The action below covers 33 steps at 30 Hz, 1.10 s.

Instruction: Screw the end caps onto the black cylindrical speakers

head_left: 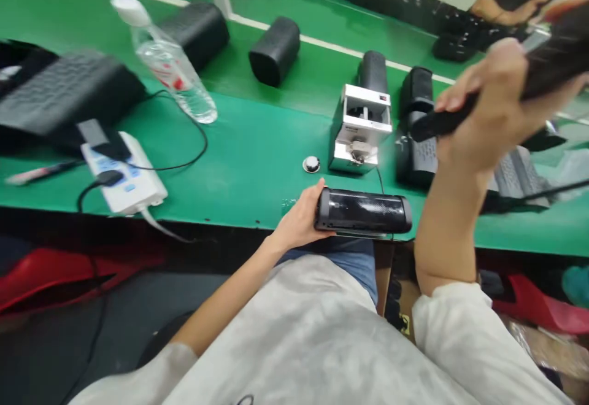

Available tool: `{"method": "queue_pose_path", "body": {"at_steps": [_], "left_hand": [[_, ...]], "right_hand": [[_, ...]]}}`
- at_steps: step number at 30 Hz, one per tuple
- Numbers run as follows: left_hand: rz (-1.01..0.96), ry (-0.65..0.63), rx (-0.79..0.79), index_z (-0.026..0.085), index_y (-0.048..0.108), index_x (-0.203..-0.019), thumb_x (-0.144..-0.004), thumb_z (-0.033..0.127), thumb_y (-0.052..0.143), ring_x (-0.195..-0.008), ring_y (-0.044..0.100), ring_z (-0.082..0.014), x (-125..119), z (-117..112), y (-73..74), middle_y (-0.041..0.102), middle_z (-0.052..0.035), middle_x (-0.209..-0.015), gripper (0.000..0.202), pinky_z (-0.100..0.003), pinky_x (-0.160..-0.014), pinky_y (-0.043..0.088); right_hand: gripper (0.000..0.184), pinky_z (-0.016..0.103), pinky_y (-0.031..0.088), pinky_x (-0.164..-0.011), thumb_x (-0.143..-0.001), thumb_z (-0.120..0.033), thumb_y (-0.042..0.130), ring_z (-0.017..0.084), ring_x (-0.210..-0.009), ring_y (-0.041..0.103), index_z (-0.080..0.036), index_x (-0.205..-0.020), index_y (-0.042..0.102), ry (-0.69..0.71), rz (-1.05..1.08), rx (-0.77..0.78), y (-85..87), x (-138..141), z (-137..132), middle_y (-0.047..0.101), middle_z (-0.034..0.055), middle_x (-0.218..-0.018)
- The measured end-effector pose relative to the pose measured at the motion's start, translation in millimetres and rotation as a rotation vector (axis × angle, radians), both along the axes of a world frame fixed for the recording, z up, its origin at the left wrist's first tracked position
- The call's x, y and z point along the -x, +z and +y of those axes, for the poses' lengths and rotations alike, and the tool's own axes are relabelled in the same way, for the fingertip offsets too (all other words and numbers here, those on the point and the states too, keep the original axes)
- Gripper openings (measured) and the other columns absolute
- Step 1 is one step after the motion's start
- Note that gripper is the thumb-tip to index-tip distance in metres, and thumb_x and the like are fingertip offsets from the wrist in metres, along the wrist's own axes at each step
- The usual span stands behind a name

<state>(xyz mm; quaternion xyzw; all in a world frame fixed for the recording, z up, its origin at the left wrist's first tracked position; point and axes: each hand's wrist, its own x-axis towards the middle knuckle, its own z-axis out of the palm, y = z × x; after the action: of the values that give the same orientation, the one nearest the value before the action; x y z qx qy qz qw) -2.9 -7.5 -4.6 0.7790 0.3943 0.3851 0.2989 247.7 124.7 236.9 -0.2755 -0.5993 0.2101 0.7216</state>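
Note:
My left hand [301, 218] grips one end of a black speaker [363, 212] with a glossy front and rounded ends, at the table's front edge. High on the right, my right hand [492, 98] is closed around a long black tool [547, 64]; motion blur hides its exact kind. The tool's narrower end points left, away from the speaker. Just beyond the speaker stands a small white-and-grey machine [361, 129] with a red switch. To its left lies a small round metal-and-white piece [311, 164].
Black speakers [275, 52] stand behind on the green surface. A water bottle [172, 67] leans in view at left, near a white power strip [124, 175] with cables. More black speaker parts [421, 153] lie at right. Another person's hand [529, 9] shows at upper right.

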Motion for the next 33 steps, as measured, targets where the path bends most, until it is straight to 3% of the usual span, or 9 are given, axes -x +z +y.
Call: {"method": "queue_pose_path", "body": {"at_steps": [2,4,9,15,19,22,26,30,33], "left_hand": [[0.012,-0.008,0.000,0.034,-0.008,-0.190,-0.083,0.037,0.107,-0.167,0.049,-0.0478,1.1,-1.0,1.7,0.045,-0.0241,-0.178,0.157,-0.069,-0.136,0.049],[0.022,-0.010,0.001,0.035,-0.007,-0.190,-0.083,0.037,0.107,-0.166,0.050,-0.0476,1.3,-4.2,5.0,0.046,-0.0240,-0.177,0.156,-0.069,-0.135,0.051],[0.028,-0.009,-0.026,0.034,-0.007,-0.190,-0.083,0.034,0.107,-0.165,0.051,-0.0473,1.4,-4.1,8.5,0.047,-0.0250,-0.176,0.156,-0.070,-0.133,0.052],[0.040,-0.003,-0.037,0.032,-0.006,-0.190,-0.085,0.038,0.105,-0.162,0.054,-0.0478,1.1,-2.4,7.6,0.049,-0.0257,-0.176,0.153,-0.069,-0.131,0.054],[0.017,0.010,-0.067,0.030,-0.003,-0.190,-0.083,0.039,0.107,-0.163,0.054,-0.0479,-0.1,0.1,-1.3,0.050,-0.0251,-0.175,0.154,-0.067,-0.133,0.052],[-0.010,0.027,-0.072,0.028,0.001,-0.191,-0.082,0.047,0.107,-0.163,0.054,-0.0467,-1.3,2.7,-11.6,0.051,-0.0243,-0.173,0.152,-0.066,-0.134,0.050],[0.010,0.061,-0.011,0.024,0.005,-0.190,-0.082,0.067,0.103,-0.161,0.054,-0.0469,-1.9,4.4,-18.8,0.050,-0.0254,-0.174,0.152,-0.067,-0.136,0.047],[0.003,0.063,0.019,0.023,0.005,-0.190,-0.081,0.079,0.097,-0.164,0.051,-0.0474,-1.1,5.6,-18.5,0.044,-0.0261,-0.179,0.153,-0.068,-0.139,0.044],[0.011,0.063,0.023,0.022,0.005,-0.190,-0.080,0.083,0.096,-0.167,0.049,-0.0483,0.2,6.3,-16.7,0.040,-0.0268,-0.182,0.155,-0.068,-0.139,0.045]], "right_hand": [[0.027,0.020,0.043,-0.048,-0.106,-0.028,0.078,0.008,-0.051,0.051,-0.029,-0.122,0.056,-0.079,0.031,-0.203,-7.9,6.7,19.0,0.055,-0.0092,-0.079],[0.026,0.024,0.034,-0.041,-0.107,-0.038,0.079,0.007,-0.045,0.042,-0.030,-0.118,0.057,-0.110,0.038,-0.267,-16.0,21.2,40.1,0.052,-0.0099,-0.077],[0.026,0.031,0.036,-0.040,-0.105,-0.040,0.075,0.010,-0.045,0.041,-0.035,-0.118,0.054,-0.088,-0.038,-0.173,-30.2,38.5,61.2,0.056,-0.0104,-0.078],[0.026,0.034,0.040,-0.039,-0.101,-0.030,0.070,0.006,-0.048,0.047,-0.037,-0.123,0.057,-0.048,-0.045,-0.118,-38.0,38.7,59.7,0.070,-0.0074,-0.124],[0.028,0.034,0.047,-0.043,-0.106,-0.025,0.073,0.007,-0.051,0.046,-0.038,-0.124,0.054,0.000,-0.107,-0.042,-41.7,33.4,52.8,0.070,-0.0086,-0.130],[0.028,0.032,0.045,-0.040,-0.107,-0.027,0.077,0.008,-0.050,0.044,-0.037,-0.122,0.055,0.029,-0.042,-0.097,-34.4,25.8,32.2,0.070,-0.0089,-0.110],[0.042,0.025,0.034,-0.039,-0.100,-0.052,0.092,0.011,-0.048,0.043,-0.033,-0.101,0.055,0.021,0.103,-0.218,-5.3,13.9,-25.4,0.043,-0.0096,-0.067],[0.030,0.019,0.034,-0.039,-0.095,-0.027,0.079,0.006,-0.045,0.035,-0.026,-0.079,0.053,-0.036,0.125,-0.145,16.3,-7.7,-94.4,0.030,-0.0065,-0.066],[0.042,0.020,0.044,-0.040,-0.092,-0.019,0.077,0.006,-0.044,0.036,-0.023,-0.068,0.043,-0.048,0.004,0.021,17.1,-23.1,-129.7,0.027,-0.0042,-0.066]]}}
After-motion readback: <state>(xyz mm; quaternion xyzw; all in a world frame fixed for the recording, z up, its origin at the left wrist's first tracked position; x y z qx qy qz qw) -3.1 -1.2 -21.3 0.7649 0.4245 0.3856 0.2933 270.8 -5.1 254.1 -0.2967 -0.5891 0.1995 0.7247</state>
